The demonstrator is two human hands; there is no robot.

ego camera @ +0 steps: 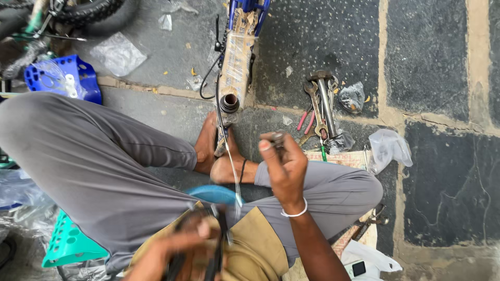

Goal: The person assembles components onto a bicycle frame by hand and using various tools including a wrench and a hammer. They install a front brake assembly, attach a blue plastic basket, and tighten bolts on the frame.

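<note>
My left hand [179, 244] is low in the view by my lap, closed around a dark bicycle part [211, 244] with black bars; it is blurred. My right hand [284, 161] is raised above my right knee, fingers pinched on a small dark metal piece [277, 138]. A thin cable [229, 156] runs from near my left hand up toward the wrapped blue bicycle frame [237, 57], whose open tube end [229, 102] rests between my bare feet [219, 156].
Wrenches, a hammer and red-handled tools [320, 106] lie on the stone paving to the right. Plastic bags [388, 148] lie about. A blue basket [65, 78] and a tyre [88, 10] sit top left. A green stool [67, 242] is beneath me.
</note>
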